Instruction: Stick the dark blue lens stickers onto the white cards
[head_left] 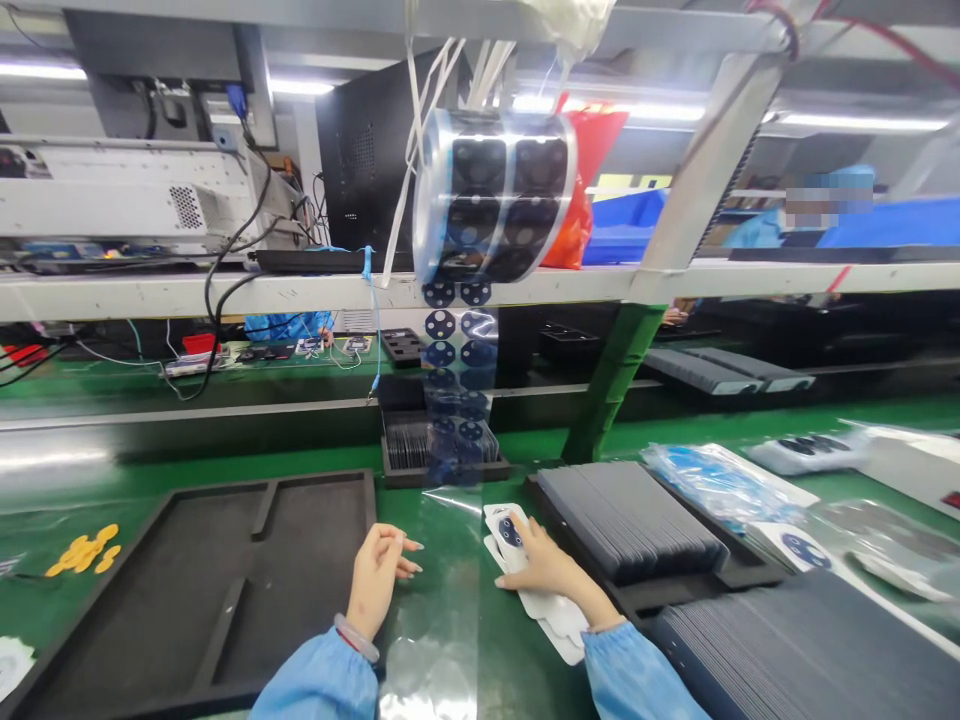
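My left hand (379, 575) hovers beside a clear film strip (442, 610), fingers loosely bent with tips apart and nothing visible in them. Dark round-holed stickers (439, 325) line the upper film, which hangs from a large roll (491, 195). To the right, my right hand (546, 568) grips a white card (492, 514) with a dark oval sticker (510, 532), thumb at its left edge and fingers over its top. More white cards (562, 645) lie fanned out under that hand, which partly hides them.
A black divided tray (300, 560) lies left, near orange pieces (82, 550). On the right stand stacked dark grey plates (630, 515), more plates (810, 650) and blue plastic bags (720, 480). A green-wrapped post (615, 380) rises behind. A person (825, 210) is at the far right.
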